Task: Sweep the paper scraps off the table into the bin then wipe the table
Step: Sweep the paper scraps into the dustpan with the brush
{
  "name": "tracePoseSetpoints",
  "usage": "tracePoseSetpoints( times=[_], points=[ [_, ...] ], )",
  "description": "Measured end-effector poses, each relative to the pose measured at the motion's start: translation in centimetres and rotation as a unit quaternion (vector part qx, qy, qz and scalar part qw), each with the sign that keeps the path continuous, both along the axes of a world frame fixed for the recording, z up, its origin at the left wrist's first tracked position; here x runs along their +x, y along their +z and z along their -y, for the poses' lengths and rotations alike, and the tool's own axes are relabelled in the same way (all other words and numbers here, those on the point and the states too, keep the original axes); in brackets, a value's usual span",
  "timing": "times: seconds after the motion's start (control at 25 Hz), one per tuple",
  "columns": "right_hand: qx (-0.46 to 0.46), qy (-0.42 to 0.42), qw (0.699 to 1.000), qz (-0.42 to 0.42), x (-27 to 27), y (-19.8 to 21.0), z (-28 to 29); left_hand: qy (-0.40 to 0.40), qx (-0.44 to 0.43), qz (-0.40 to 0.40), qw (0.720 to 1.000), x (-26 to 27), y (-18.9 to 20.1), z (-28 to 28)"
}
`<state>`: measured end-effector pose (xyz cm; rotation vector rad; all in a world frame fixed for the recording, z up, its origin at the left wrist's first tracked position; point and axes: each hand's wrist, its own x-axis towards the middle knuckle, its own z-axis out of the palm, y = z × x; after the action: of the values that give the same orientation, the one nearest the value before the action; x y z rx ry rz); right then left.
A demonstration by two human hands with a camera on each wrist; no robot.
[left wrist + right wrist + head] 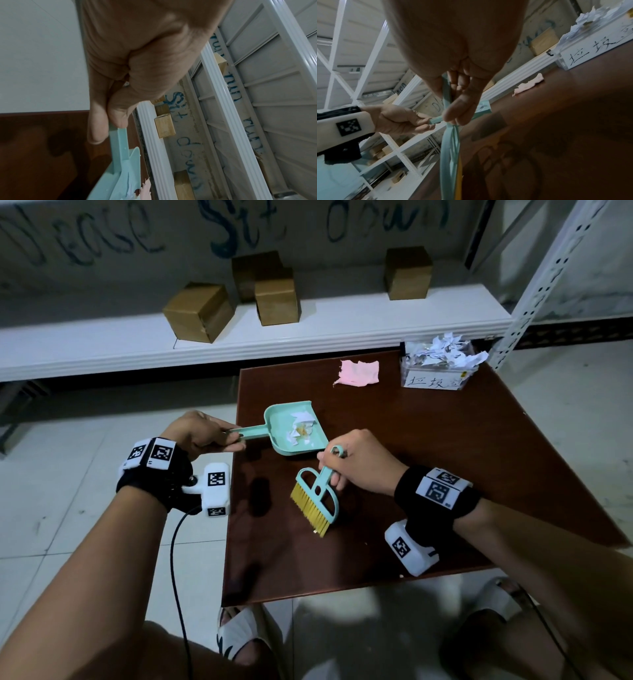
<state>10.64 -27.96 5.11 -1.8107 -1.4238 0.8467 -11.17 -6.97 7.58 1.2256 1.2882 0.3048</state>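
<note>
My left hand [219,436] grips the handle of a mint-green dustpan [279,436] over the left part of the dark wooden table [445,460]. White paper scraps [301,428] lie in the pan. My right hand [337,465] grips the handle of a mint-green hand brush [317,498] with yellow bristles, just in front of the dustpan. In the left wrist view my thumb and fingers [118,115] pinch the dustpan handle [120,146]. In the right wrist view my fingers [458,112] curl round the brush handle [448,135]. A clear bin [436,371] heaped with scraps stands at the far right corner.
A pink cloth [358,373] lies at the table's far edge, left of the bin. Behind the table runs a white ledge [308,337] with several cardboard boxes [200,311]. A white metal rack upright [534,292] rises at the right. My slippered feet [239,635] stand below the near edge.
</note>
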Motion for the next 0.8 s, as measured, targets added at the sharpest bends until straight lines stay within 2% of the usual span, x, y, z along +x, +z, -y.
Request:
tracePoseSetpoints(
  times=[0.12, 0.4, 0.68, 0.8],
  points=[
    [-0.035, -0.049, 0.998, 0.014, 1.5, 0.8, 0.4, -0.007, 0.0, 0.005, 1.0, 0.5, 0.2, 0.3],
    [-0.08, -0.129, 0.98, 0.131, 7.8, 3.2, 2.3, -0.036, 0.006, 0.004, 0.999, 0.7, 0.8, 0.3],
    [-0.084, -0.171, 0.965, 0.178, 11.8, 4.4, 3.5, -0.084, -0.008, -0.04, 0.996, 2.6, 0.3, 1.2],
    [-0.065, -0.202, 0.939, 0.27, 13.2, 5.1, 4.0, -0.099, -0.014, -0.061, 0.993, 3.3, -0.4, 1.6]
  ],
)
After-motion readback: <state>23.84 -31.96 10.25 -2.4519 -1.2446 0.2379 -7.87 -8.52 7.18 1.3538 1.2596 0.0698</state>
